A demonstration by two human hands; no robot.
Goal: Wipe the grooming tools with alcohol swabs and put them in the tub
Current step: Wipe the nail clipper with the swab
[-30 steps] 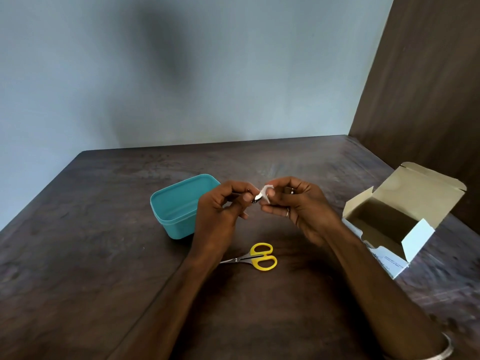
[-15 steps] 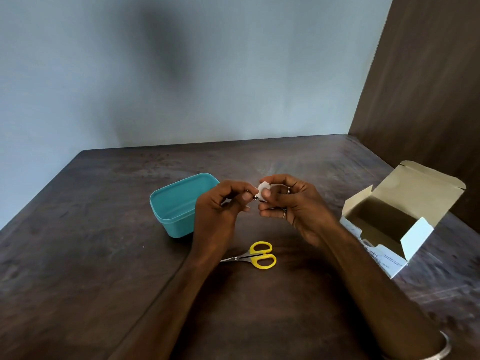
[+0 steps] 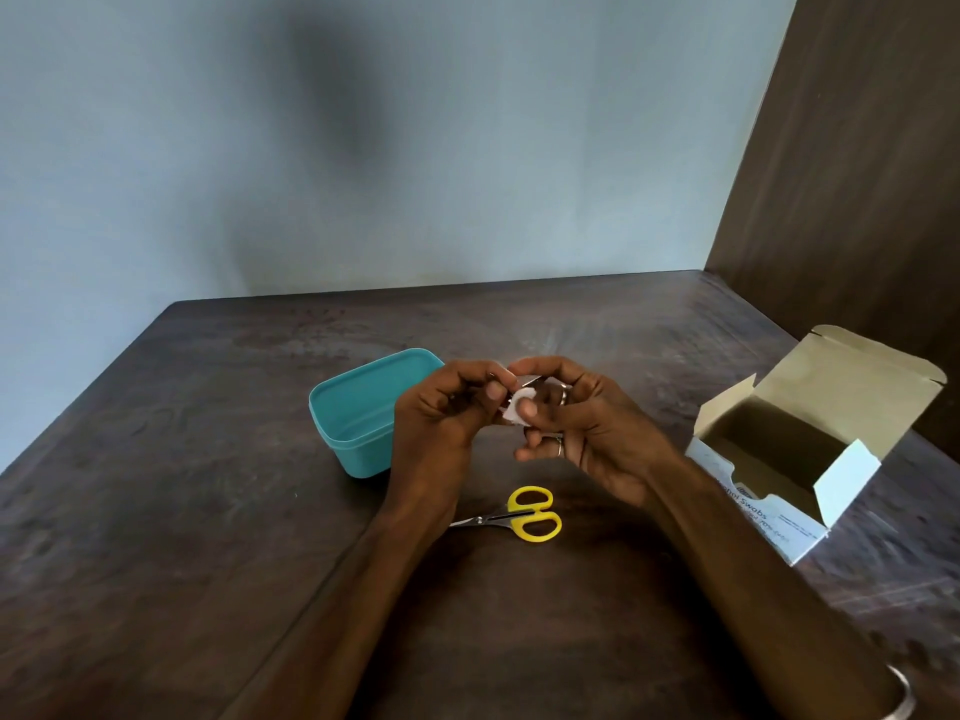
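Above the table's middle, my left hand [image 3: 444, 418] pinches a small metal grooming tool [image 3: 531, 380]; only a shiny tip shows between the fingers. My right hand [image 3: 582, 423] pinches a white alcohol swab [image 3: 515, 413] folded against that tool. The two hands touch. A teal tub [image 3: 358, 413] stands open just left of my left hand, and nothing shows inside it. Small scissors with yellow handles [image 3: 524, 514] lie flat on the table below the hands, blades pointing left.
An open cardboard swab box [image 3: 810, 439] stands at the right, flaps up. The dark wooden table [image 3: 182, 511] meets a grey wall at the back and a brown panel on the right.
The swab has slid further along the tool toward my left hand, and my right fingers have closed in over it. Both hands stay in the same spot.
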